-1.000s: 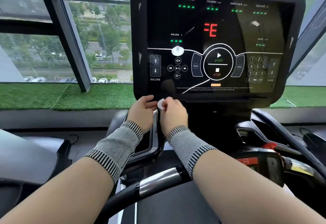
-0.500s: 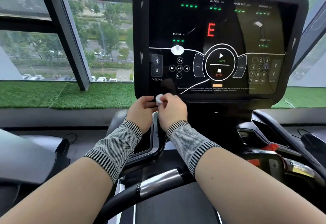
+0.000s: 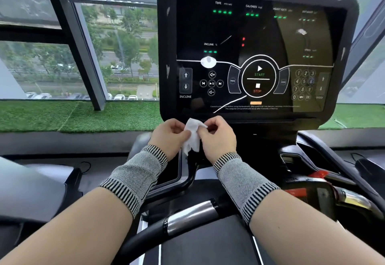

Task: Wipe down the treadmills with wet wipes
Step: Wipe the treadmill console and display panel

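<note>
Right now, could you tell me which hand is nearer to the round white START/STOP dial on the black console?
Right. The right hand sits below the START/STOP dial, slightly left of it; the left hand is farther left. Both pinch the crumpled white wet wipe.

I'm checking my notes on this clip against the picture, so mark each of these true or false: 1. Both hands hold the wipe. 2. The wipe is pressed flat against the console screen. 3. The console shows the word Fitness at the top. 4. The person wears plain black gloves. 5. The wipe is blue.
1. True: the left hand and the right hand both pinch the wipe.
2. False: the wipe hangs between the hands, below the lower edge of the console.
3. True.
4. False: the hands are bare; grey knitted wrist sleeves with striped edges cover the wrists.
5. False: it is white.
</note>
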{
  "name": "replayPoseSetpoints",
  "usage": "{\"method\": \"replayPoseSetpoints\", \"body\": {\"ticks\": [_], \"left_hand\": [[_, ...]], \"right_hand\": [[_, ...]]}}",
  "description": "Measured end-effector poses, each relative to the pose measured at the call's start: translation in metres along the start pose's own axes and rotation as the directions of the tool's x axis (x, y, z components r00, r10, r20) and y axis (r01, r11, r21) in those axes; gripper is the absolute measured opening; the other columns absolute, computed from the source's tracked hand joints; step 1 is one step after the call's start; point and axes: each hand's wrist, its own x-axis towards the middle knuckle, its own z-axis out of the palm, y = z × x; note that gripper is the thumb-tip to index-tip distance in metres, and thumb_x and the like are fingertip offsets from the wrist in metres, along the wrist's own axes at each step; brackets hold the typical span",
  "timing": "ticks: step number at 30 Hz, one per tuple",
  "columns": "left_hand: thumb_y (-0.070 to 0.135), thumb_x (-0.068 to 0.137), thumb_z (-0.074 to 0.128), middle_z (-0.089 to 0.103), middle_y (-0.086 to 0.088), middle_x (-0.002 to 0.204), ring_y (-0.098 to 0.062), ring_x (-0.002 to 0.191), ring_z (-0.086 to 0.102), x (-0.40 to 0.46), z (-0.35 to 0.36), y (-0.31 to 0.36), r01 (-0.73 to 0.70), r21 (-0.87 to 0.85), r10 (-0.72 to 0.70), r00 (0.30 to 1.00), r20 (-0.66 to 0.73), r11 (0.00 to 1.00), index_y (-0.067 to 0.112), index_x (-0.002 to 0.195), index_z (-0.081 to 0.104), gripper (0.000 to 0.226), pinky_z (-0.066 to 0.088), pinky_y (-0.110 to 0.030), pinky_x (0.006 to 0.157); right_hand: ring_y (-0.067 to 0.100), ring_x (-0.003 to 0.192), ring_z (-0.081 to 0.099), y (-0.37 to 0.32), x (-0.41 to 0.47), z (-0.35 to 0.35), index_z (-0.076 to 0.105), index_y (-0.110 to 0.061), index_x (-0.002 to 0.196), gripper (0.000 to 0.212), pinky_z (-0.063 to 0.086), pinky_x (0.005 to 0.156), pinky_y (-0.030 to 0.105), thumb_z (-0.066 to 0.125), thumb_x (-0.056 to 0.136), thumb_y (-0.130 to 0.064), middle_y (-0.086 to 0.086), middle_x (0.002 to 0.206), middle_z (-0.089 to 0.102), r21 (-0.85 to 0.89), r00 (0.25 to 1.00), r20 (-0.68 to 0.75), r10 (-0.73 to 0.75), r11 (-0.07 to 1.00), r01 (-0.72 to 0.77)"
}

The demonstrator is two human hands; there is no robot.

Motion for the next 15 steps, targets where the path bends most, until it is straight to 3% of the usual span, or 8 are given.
{"method": "replayPoseSetpoints", "body": {"ticks": [2, 4, 7, 9, 11, 13, 15], "left_hand": [[0.015, 0.082, 0.070, 0.068, -0.002, 0.076, -0.014, 0.069, 0.060, 0.002, 0.002, 0.003, -0.037, -0.027, 0.037, 0.999, 0.034, 0.999, 0.018, 0.079, 0.066, 0.006, 0.053, -0.034, 0.072], [0.012, 0.084, 0.069, 0.069, -0.002, 0.077, -0.015, 0.072, 0.063, 0.001, 0.005, 0.005, -0.056, -0.081, 0.065, 0.991, 0.117, 0.995, 0.018, 0.081, 0.069, 0.006, 0.055, -0.034, 0.074], [-0.002, 0.087, 0.060, 0.072, -0.002, 0.089, -0.013, 0.081, 0.066, 0.001, 0.011, 0.008, -0.007, -0.192, 0.051, 0.973, 0.226, 0.981, 0.021, 0.091, 0.070, 0.025, 0.055, -0.024, 0.072], [-0.009, 0.087, 0.052, 0.071, 0.001, 0.094, -0.010, 0.081, 0.065, 0.004, 0.013, 0.008, -0.011, -0.182, 0.042, 0.985, 0.168, 0.983, 0.020, 0.096, 0.069, 0.035, 0.051, -0.016, 0.065], [-0.010, 0.089, 0.045, 0.067, 0.003, 0.092, -0.007, 0.077, 0.063, 0.008, 0.010, 0.005, -0.007, -0.154, 0.010, 1.000, 0.024, 0.988, 0.018, 0.100, 0.067, 0.037, 0.048, -0.012, 0.061], [-0.009, 0.089, 0.043, 0.065, 0.005, 0.091, -0.005, 0.078, 0.062, 0.012, 0.007, -0.001, 0.019, -0.142, -0.034, 0.994, -0.102, 0.990, 0.017, 0.102, 0.066, 0.037, 0.050, -0.018, 0.068], [-0.009, 0.089, 0.043, 0.065, 0.005, 0.091, -0.005, 0.081, 0.063, 0.017, 0.004, -0.009, 0.046, -0.170, -0.069, 0.989, -0.135, 0.984, 0.016, 0.104, 0.065, 0.036, 0.051, -0.024, 0.076]], "right_hand": [[0.000, 0.067, 0.058, 0.001, -0.002, -0.005, 0.064, -0.024, 0.082, 0.008, 0.044, 0.061, 0.012, 0.067, 0.083, -0.031, -0.012, 0.075, 0.063, 0.018, 0.998, 0.021, -0.053, 0.998, 0.052], [0.002, 0.069, 0.062, 0.001, -0.002, -0.007, 0.067, -0.024, 0.078, 0.010, 0.051, 0.067, 0.016, 0.070, 0.083, -0.032, -0.011, 0.072, 0.066, 0.061, 0.996, 0.056, -0.076, 0.995, 0.073], [0.003, 0.068, 0.063, 0.001, 0.006, -0.014, 0.064, -0.027, 0.071, 0.016, 0.053, 0.069, 0.021, 0.068, 0.084, -0.035, -0.010, 0.069, 0.066, 0.050, 0.997, -0.021, -0.070, 0.996, 0.071], [0.002, 0.069, 0.060, 0.002, 0.016, -0.023, 0.062, -0.027, 0.076, 0.015, 0.048, 0.071, 0.019, 0.065, 0.086, -0.037, -0.012, 0.071, 0.063, -0.003, 0.984, -0.175, -0.035, 0.999, 0.035], [0.006, 0.076, 0.059, 0.006, 0.026, -0.030, 0.063, -0.024, 0.088, 0.012, 0.044, 0.075, 0.020, 0.061, 0.090, -0.035, -0.009, 0.081, 0.064, -0.132, 0.965, -0.259, -0.030, 0.991, -0.005], [0.014, 0.091, 0.059, 0.013, 0.031, -0.031, 0.067, -0.021, 0.101, 0.017, 0.039, 0.076, 0.020, 0.056, 0.093, -0.031, -0.001, 0.097, 0.063, -0.352, 0.973, -0.211, -0.098, 0.936, 0.017], [0.017, 0.100, 0.057, 0.012, 0.034, -0.024, 0.068, -0.017, 0.111, 0.023, 0.039, 0.081, 0.021, 0.052, 0.095, -0.025, 0.003, 0.110, 0.058, -0.435, 0.981, -0.144, -0.130, 0.899, 0.055]]}}
